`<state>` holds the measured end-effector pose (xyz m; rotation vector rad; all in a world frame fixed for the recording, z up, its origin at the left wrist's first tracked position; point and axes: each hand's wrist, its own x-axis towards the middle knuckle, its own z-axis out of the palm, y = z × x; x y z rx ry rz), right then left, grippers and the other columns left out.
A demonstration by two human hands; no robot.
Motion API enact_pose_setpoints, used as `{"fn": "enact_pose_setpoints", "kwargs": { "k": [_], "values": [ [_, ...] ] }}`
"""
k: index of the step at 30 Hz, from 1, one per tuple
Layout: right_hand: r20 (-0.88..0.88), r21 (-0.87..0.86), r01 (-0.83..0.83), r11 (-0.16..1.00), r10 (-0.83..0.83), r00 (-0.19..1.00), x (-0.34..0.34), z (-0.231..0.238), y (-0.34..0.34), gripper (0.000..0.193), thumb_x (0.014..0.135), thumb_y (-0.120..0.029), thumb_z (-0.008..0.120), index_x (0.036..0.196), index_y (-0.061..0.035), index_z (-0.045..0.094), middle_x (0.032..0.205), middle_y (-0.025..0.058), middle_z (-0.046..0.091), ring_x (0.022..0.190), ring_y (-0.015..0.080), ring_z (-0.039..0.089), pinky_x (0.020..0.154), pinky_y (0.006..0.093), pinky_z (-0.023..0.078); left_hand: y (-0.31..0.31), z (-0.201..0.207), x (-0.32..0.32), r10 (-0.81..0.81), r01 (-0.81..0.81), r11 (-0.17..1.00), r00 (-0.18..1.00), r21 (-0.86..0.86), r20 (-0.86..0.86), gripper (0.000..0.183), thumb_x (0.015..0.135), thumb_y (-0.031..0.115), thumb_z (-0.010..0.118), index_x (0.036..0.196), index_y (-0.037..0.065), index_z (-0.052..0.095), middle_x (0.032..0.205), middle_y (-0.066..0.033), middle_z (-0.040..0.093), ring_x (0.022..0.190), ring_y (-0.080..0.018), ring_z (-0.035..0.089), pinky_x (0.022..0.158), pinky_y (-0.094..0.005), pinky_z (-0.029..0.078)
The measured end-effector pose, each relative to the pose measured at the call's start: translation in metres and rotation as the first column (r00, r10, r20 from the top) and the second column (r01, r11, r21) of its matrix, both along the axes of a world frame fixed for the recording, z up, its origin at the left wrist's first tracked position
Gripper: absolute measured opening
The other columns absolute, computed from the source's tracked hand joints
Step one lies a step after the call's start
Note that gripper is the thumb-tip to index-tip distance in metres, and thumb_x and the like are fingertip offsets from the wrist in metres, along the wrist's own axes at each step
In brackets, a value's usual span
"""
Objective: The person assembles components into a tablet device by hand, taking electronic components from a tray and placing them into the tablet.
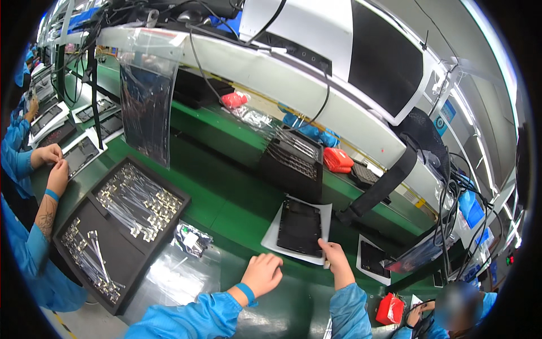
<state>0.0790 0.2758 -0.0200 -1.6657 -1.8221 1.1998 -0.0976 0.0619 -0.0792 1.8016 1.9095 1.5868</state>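
Observation:
A flat black device housing (300, 226) lies on a white foam sheet (271, 240) on the green bench in front of me. My right hand (337, 261) pinches the near right corner of the housing, its thumb on top; the fingers underneath are hidden. Just left of the housing's near edge, my left hand (262, 275) hovers low over the bench with its fingers curled in. Whatever those fingers hold, if anything, is hidden. A black tray (121, 212) full of flat ribbon cables (141, 198) with small metallic ends sits to my left.
A small clear bag (192, 238) lies beside the tray. Another black housing (374, 260) rests on foam to the right. A black rack (291, 164) and red bundle (337, 160) stand behind. Cables hang from the shelf. Co-workers' hands are at left (53, 164) and lower right (418, 313).

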Motion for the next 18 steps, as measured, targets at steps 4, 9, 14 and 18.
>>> {"fn": "enact_pose_setpoints", "kwargs": {
  "k": [4,9,14,18],
  "values": [
    [0.202,0.436,-0.016,0.900,-0.080,0.976,0.024,-0.021,0.005,0.045,0.078,-0.033,0.079,0.097,0.0069,0.069,0.086,0.0139,0.071,0.081,0.0201,0.069,0.074,0.0340,0.054,-0.002,-0.003,0.002,-0.076,0.073,0.995,0.996,-0.070,-0.036,0.005,0.083,0.015,0.061,0.087,0.012,0.063,0.083,-0.0035,0.063,0.085,-0.0261,0.059,0.079,-0.0387,0.041],
    [0.461,0.558,-0.166,0.813,-0.137,0.877,0.075,-0.038,-0.017,0.033,0.076,-0.030,0.077,0.094,-0.0042,0.070,0.085,0.0110,0.070,0.085,0.0295,0.068,0.078,0.0415,0.054,-0.002,-0.012,-0.003,-0.099,0.090,0.991,0.991,-0.099,-0.089,0.005,0.079,0.017,0.063,0.080,0.013,0.066,0.078,-0.0029,0.064,0.084,-0.0254,0.059,0.080,-0.0405,0.040],
    [0.568,0.726,-0.270,0.633,-0.329,0.755,0.133,-0.043,0.000,0.031,0.073,-0.026,0.077,0.095,-0.0080,0.064,0.097,0.0125,0.064,0.092,0.0338,0.065,0.078,0.0459,0.054,0.000,-0.006,-0.010,-0.117,0.107,0.985,0.991,-0.138,-0.062,0.003,0.075,0.013,0.064,0.076,0.012,0.066,0.075,-0.0018,0.064,0.080,-0.0246,0.056,0.077,-0.0394,0.036],
    [0.675,0.722,-0.390,0.571,-0.461,0.576,0.183,-0.044,0.023,0.031,0.069,-0.012,0.070,0.099,-0.0084,0.063,0.099,0.0117,0.063,0.090,0.0346,0.065,0.073,0.0470,0.055,0.005,0.004,-0.006,-0.166,0.153,0.976,0.983,-0.152,-0.076,0.003,0.074,0.012,0.065,0.076,0.012,0.067,0.073,-0.0013,0.063,0.079,-0.0237,0.056,0.078,-0.0385,0.036]
  ]
}}
